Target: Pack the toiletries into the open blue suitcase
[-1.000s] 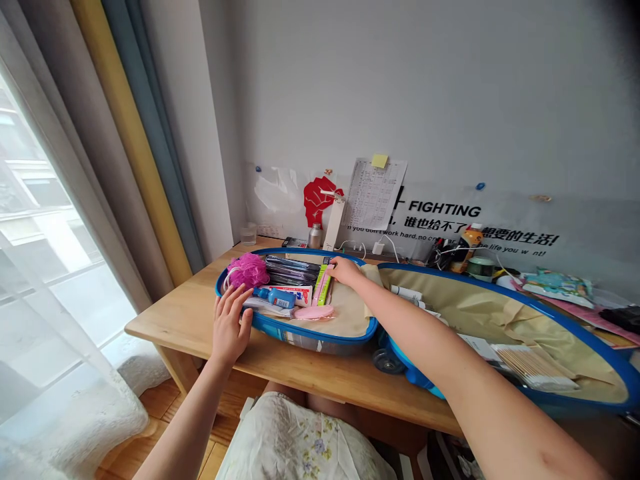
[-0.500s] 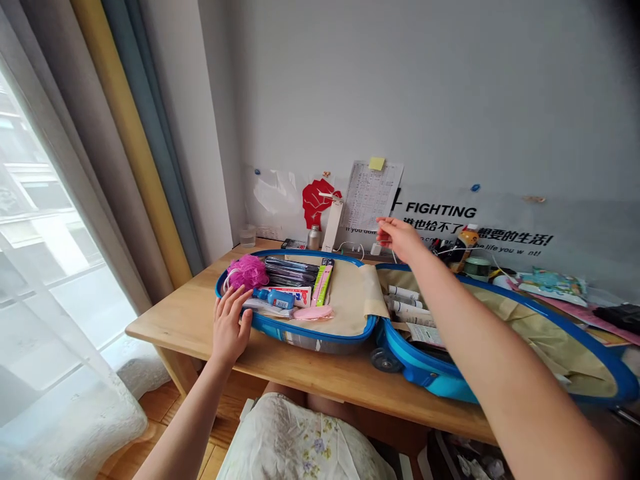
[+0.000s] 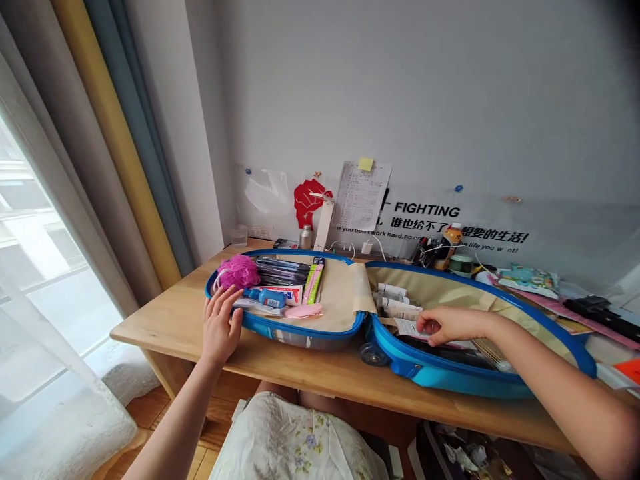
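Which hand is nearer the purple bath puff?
Left. The left hand is at the suitcase rim, just in front of the purple puff; the right hand is over the suitcase's other half.

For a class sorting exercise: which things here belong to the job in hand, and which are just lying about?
Likely in the job: suitcase, pouf, blue bottle, white tubes.

Likely just lying about: cup, metal bottle, orange bottle, charger.
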Demonstrator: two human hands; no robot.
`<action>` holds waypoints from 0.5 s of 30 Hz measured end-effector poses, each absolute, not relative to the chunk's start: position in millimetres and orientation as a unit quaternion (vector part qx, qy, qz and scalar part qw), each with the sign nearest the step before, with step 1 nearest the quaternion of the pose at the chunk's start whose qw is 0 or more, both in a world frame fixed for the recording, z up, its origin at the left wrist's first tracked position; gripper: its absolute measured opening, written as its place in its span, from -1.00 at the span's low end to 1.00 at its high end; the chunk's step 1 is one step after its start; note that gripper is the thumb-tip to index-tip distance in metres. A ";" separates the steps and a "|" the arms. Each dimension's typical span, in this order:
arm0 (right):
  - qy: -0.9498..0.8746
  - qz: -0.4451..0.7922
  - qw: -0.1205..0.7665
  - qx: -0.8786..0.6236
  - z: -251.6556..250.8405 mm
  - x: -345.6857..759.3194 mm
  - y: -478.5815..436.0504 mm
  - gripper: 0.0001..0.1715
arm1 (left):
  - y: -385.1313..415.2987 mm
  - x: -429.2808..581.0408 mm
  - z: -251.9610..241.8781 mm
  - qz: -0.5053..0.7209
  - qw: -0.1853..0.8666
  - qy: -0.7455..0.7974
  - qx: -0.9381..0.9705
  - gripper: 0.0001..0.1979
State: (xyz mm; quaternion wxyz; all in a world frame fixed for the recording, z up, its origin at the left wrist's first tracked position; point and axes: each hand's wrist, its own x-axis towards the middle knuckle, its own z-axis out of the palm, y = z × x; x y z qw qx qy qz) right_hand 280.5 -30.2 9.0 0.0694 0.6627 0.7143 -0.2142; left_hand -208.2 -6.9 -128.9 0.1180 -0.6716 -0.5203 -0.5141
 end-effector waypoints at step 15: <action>0.721 -0.196 0.007 0.665 -0.1 285.0 -40.7 -0.87 | -5.9 -209.0 -130.5 -0.515 0.116 -0.521 -0.671 -0.58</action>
